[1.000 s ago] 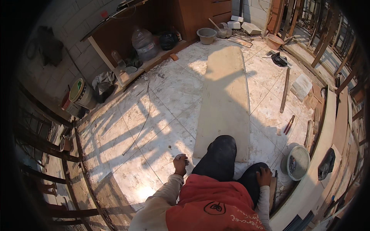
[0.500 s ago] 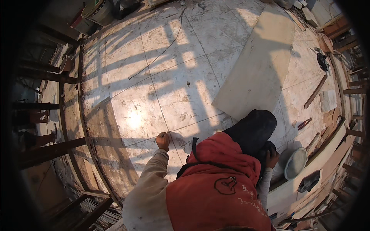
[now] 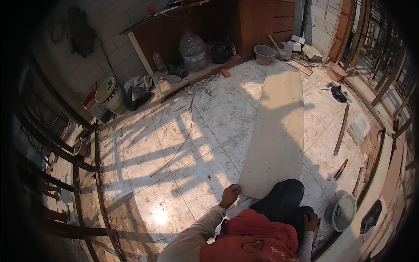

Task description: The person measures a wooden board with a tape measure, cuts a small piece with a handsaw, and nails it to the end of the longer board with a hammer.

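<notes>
A long pale board (image 3: 273,131) lies flat on the tiled floor in front of me, its near end beside my bent knee. My left hand (image 3: 230,195) is closed, low over the tiles at the board's near left corner. Whether it touches the board, or has something small in its curled fingers, is hidden. Against my dark trouser leg (image 3: 281,196) rests my right hand (image 3: 311,222), its partly visible fingers lying loosely on the cloth. A round bucket (image 3: 344,212) with grey contents stands just right of that hand.
Red-handled pliers (image 3: 341,170) and a narrow wooden strip (image 3: 341,131) lie right of the board. A thin cable (image 3: 185,142) crosses the tiles at left. Farther back are a brown cabinet (image 3: 262,26), a grey basin (image 3: 264,54) and a paint bucket (image 3: 111,96). Metal bars line both sides.
My view has tilted up, bringing the cabinet and back wall into sight. My left hand has moved right and forward, from the open tiles to the board's near corner. My right hand stays on my leg.
</notes>
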Demonstrator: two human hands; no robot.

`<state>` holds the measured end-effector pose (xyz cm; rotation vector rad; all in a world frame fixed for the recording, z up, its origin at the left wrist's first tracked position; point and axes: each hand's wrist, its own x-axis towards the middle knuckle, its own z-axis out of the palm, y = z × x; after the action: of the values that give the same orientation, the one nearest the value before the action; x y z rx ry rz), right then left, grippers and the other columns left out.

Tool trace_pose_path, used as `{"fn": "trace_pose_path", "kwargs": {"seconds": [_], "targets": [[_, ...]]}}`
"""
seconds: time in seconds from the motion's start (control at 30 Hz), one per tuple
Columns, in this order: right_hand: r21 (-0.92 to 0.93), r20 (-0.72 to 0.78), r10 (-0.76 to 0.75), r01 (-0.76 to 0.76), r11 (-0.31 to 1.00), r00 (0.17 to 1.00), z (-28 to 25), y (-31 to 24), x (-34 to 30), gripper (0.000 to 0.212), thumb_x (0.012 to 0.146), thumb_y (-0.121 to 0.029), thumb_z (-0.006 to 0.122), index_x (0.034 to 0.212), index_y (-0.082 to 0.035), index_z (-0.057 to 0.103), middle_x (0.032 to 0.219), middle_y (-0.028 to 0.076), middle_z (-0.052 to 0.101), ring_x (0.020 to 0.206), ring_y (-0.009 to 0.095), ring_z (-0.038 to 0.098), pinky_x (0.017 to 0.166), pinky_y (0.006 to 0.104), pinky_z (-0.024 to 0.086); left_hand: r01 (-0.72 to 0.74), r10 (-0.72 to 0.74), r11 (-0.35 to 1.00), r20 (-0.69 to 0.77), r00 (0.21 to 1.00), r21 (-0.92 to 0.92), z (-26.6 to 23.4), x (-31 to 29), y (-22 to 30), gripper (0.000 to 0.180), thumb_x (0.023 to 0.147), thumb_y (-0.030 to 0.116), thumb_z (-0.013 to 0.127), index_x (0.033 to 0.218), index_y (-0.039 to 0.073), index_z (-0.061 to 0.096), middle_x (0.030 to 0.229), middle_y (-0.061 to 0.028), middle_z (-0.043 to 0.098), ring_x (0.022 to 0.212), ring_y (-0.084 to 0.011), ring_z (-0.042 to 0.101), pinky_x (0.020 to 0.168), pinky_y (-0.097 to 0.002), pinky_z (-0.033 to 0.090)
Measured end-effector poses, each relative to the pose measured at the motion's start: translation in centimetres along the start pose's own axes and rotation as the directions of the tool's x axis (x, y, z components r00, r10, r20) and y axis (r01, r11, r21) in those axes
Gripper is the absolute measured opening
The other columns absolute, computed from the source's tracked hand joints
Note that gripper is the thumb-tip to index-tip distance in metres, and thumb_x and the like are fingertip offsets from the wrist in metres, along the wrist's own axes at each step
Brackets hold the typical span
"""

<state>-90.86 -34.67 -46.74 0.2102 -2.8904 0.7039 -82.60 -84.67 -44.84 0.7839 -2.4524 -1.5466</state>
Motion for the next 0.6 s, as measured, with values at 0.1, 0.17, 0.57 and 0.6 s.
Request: {"fn": "trace_pose_path", "kwargs": {"seconds": [0.1,0.17,0.57,0.6], "targets": [[0.018,0.03,0.051,-0.052,0.998,0.998,-0.4,-0.5,0.2,0.036,0.08,-0.029,0.072,0.106,-0.005,0.069,0.105,0.017,0.065,0.1,0.035,0.06,0.092,0.0456,0.046,-0.208,0.187,0.974,0.193,0.963,0.092,3.2,3.9,2.4,0.03,0.094,0.03,0.059,0.104,0.004,0.069,0.102,-0.0184,0.069,0.095,-0.0376,0.067,0.083,-0.0434,0.052],[0.15,0.078,0.183,-0.193,0.97,0.98,0.1,-0.4,0.4,0.036,0.08,-0.027,0.071,0.108,-0.004,0.069,0.107,0.018,0.066,0.103,0.035,0.061,0.094,0.045,0.046,-0.218,0.187,0.971,0.258,0.948,0.095,4.4,5.1,2.4,0.033,0.093,0.034,0.059,0.105,0.004,0.069,0.103,-0.0195,0.069,0.096,-0.0387,0.067,0.085,-0.045,0.052],[0.204,0.013,0.29,-0.286,0.936,0.957,1.2,0.5,-1.6,0.035,0.08,-0.021,0.071,0.109,-0.001,0.069,0.112,0.02,0.065,0.106,0.036,0.063,0.098,0.0442,0.048,-0.242,0.113,0.934,0.426,0.898,0.264,8.4,7.2,-0.2,0.038,0.098,0.039,0.047,0.099,0.006,0.065,0.103,-0.0223,0.068,0.095,-0.0435,0.065,0.084,-0.0514,0.05],[0.205,0.017,0.277,-0.275,0.939,0.961,1.8,1.1,-1.5,0.035,0.08,-0.021,0.071,0.109,-0.001,0.069,0.112,0.02,0.065,0.106,0.036,0.063,0.098,0.0442,0.048,-0.257,0.129,0.929,0.417,0.9,0.266,8.3,7.3,-0.6,0.036,0.096,0.037,0.051,0.101,0.006,0.066,0.102,-0.0225,0.069,0.096,-0.0426,0.065,0.084,-0.0502,0.05]]}}
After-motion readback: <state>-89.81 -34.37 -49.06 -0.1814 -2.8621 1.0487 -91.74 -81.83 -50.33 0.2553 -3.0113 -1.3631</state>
